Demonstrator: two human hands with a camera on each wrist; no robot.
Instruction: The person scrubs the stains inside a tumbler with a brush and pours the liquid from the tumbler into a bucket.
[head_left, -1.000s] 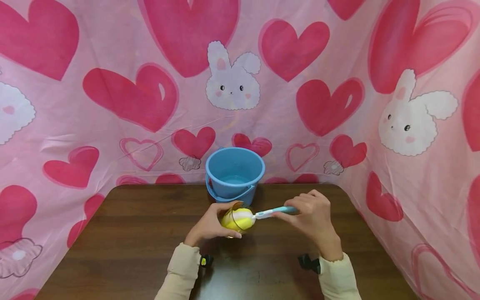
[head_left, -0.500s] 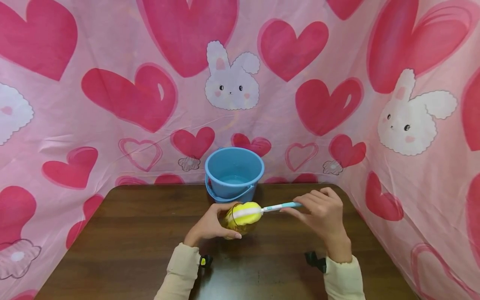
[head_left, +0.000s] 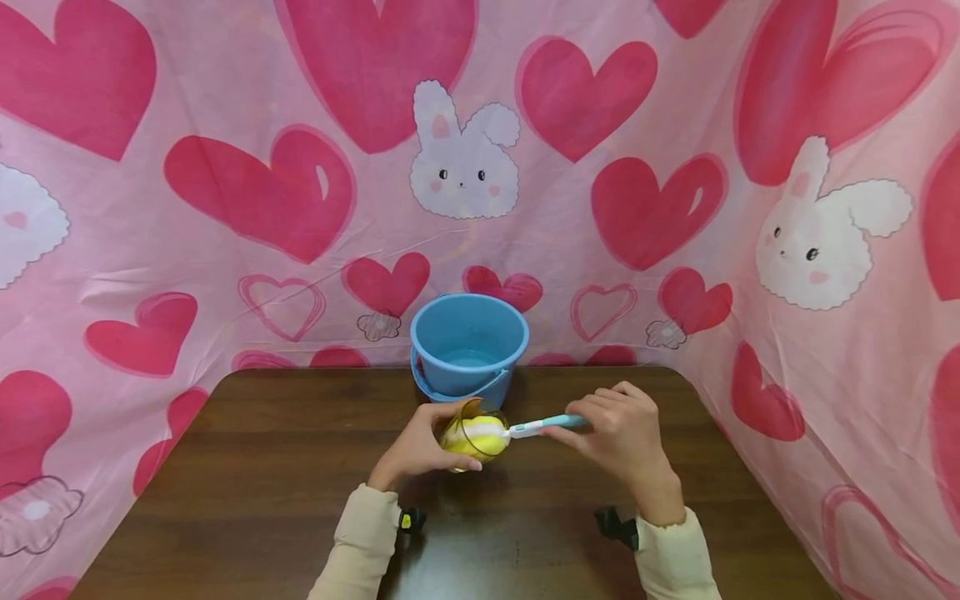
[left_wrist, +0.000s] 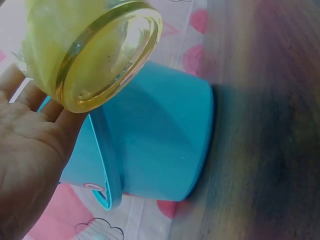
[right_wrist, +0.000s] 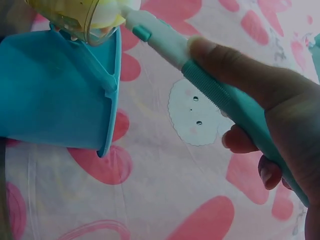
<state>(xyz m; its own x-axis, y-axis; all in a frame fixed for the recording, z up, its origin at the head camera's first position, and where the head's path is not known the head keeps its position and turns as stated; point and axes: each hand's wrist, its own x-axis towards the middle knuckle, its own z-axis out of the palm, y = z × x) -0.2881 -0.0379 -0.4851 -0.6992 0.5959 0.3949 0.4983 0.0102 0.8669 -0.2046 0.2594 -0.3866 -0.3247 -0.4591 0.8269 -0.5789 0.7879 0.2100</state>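
My left hand (head_left: 422, 446) grips a clear amber glass (head_left: 455, 454), tilted with its mouth toward the right; its round base (left_wrist: 110, 57) faces the camera in the left wrist view. Inside the glass sits the yellow and white sponge head (head_left: 483, 435) of a bottle brush. My right hand (head_left: 618, 432) holds the brush by its teal and white handle (right_wrist: 215, 90), thumb along the top and fingers curled under it. Both hands are above the table, just in front of a blue bucket (head_left: 431, 377).
The bucket, its handle hanging down at the front, stands at the back edge of the dark wooden table (head_left: 300, 467). A pink cloth (head_left: 555, 242) with hearts and rabbits hangs behind and at the sides. Black wrist mounts (head_left: 618, 527) stick out below the sleeves.
The right hand drew the brush partly out of the glass to the right, then pushed it back left into it. The left hand and glass stayed nearly in place.
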